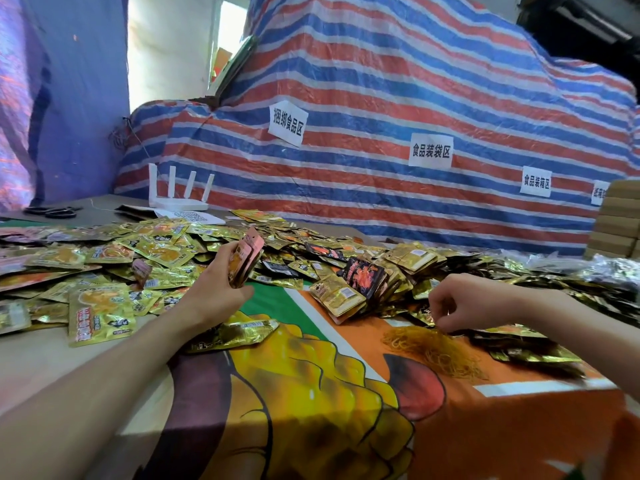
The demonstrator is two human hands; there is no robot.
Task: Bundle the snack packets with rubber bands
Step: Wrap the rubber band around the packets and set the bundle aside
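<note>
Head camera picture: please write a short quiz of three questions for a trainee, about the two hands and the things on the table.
1. True or false: the left hand grips a stack of packets, held up above the table.
2. Choose one: the right hand reaches down to A) the scissors, B) the pile of rubber bands, C) the cardboard boxes.
3. Fill in the missing word: the white router stands at the far ___ side of the table.

Key: 1 true; 2 B; 3 left.
</note>
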